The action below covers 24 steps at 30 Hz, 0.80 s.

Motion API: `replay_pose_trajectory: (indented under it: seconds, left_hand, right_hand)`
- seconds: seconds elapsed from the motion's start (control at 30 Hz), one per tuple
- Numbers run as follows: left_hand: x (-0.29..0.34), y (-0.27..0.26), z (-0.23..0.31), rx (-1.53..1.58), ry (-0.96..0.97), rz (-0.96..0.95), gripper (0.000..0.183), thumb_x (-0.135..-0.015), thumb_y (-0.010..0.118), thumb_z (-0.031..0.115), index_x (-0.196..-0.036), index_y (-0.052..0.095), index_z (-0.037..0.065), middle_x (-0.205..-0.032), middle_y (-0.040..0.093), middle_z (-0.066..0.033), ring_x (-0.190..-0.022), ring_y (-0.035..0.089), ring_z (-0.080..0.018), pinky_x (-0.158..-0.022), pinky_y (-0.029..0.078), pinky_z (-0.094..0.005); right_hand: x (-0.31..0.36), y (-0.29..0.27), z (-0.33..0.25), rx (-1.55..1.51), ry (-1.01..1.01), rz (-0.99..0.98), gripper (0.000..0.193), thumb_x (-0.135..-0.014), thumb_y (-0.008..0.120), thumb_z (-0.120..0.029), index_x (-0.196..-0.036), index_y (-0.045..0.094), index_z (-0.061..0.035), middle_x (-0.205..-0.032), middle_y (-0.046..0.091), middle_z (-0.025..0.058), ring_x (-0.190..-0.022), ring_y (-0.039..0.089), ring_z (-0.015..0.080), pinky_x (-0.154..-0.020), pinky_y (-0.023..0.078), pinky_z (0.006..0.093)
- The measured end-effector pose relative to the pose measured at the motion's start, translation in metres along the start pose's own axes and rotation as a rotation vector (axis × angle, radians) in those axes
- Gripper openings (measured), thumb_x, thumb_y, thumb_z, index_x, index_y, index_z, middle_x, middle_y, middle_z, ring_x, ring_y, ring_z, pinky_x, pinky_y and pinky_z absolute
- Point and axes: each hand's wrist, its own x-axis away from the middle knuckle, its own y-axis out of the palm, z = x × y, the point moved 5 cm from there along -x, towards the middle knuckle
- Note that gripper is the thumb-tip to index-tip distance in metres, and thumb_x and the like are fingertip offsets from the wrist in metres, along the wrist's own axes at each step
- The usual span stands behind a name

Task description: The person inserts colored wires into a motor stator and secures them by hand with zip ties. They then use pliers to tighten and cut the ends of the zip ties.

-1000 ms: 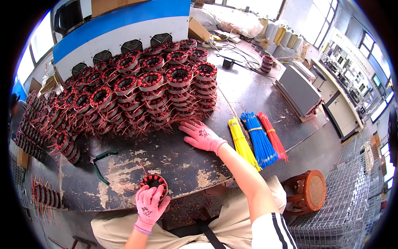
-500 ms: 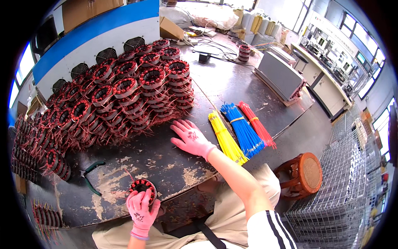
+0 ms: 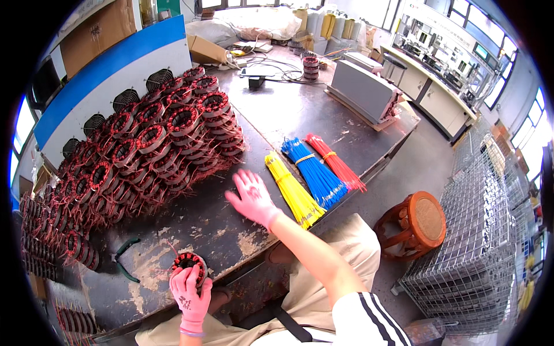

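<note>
At the near edge of the dark table, my left hand (image 3: 191, 297) in a pink glove grips a motor stator (image 3: 195, 259), a ring with red copper windings and a thin loose lead rising from it. Its fingers cover the ring's near side. My right hand (image 3: 252, 198), also pink-gloved, reaches over the table with its fingers spread and nothing in them. Just right of it lies a yellow wire bundle (image 3: 293, 190), then a blue wire bundle (image 3: 315, 174) and a red wire bundle (image 3: 336, 162), each tied with a band.
Stacked stators (image 3: 153, 138) fill the table's left and back. Green-handled pliers (image 3: 122, 259) lie left of my left hand. A grey box (image 3: 365, 92) stands at the far right. On the floor to the right are a wooden stool (image 3: 412, 225) and a wire cage (image 3: 467, 259).
The whole view has shifted, moving the table's contents left in the picture. My right hand has moved slightly closer to the yellow bundle. My left hand stays on the stator.
</note>
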Motion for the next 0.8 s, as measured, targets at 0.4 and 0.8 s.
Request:
replay_pose_trajectory:
  seconds: [0.4, 0.8]
  left_hand:
    - [-0.04, -0.033, 0.033, 0.13, 0.07, -0.286, 0.044, -0.071, 0.073, 0.0, -0.113, 0.063, 0.009, -0.12, 0.063, -0.0099, -0.125, 0.054, -0.0364, -0.118, 0.032, -0.0576]
    - [-0.043, -0.035, 0.043, 0.111, 0.058, -0.14, 0.038, -0.078, 0.077, 0.011, -0.114, 0.063, 0.008, -0.112, 0.066, -0.0088, -0.11, 0.062, -0.0314, -0.113, 0.04, -0.0532]
  right_hand:
    - [0.151, -0.153, 0.067, 0.242, 0.162, 0.345, 0.026, -0.085, 0.076, -0.036, -0.092, 0.069, -0.0114, -0.088, 0.064, 0.0072, -0.084, 0.065, 0.0278, -0.073, 0.052, 0.0425]
    - [0.141, -0.125, 0.069, 0.166, 0.386, 0.104, 0.021, -0.089, 0.073, -0.029, -0.091, 0.064, -0.01, -0.089, 0.068, 0.0077, -0.087, 0.068, 0.0288, -0.074, 0.052, 0.0425]
